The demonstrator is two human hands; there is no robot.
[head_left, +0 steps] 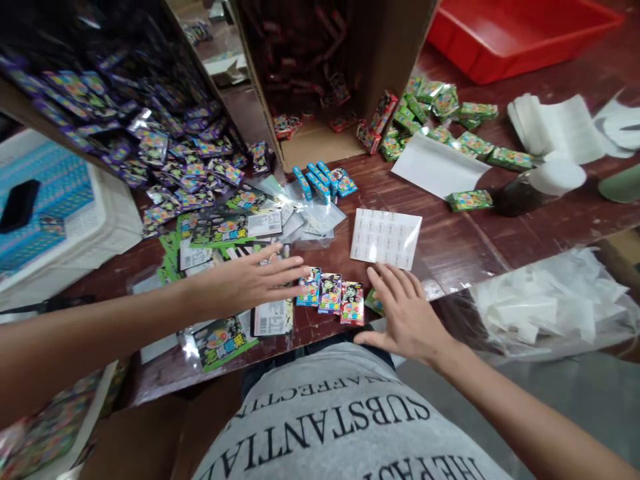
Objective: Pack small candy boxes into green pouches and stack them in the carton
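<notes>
My left hand [235, 287] lies palm down with its fingers stretched out, gripping nothing I can see; its fingertips reach the small blue printed carton [309, 288]. My right hand [413, 323] is half open, fingers loosely curved, beside a green carton [374, 302] it partly hides; I cannot tell whether it touches it. Between them, purple [329, 293] and red [353, 304] cartons continue the slightly stepped row. I'd square it with light, flat fingertip pressure from both ends. Just beyond my right fingertips lies a white label sheet [386, 235]; glossy green-and-black printed cards [223, 228] crowd my left wrist, liable to snag.
</notes>
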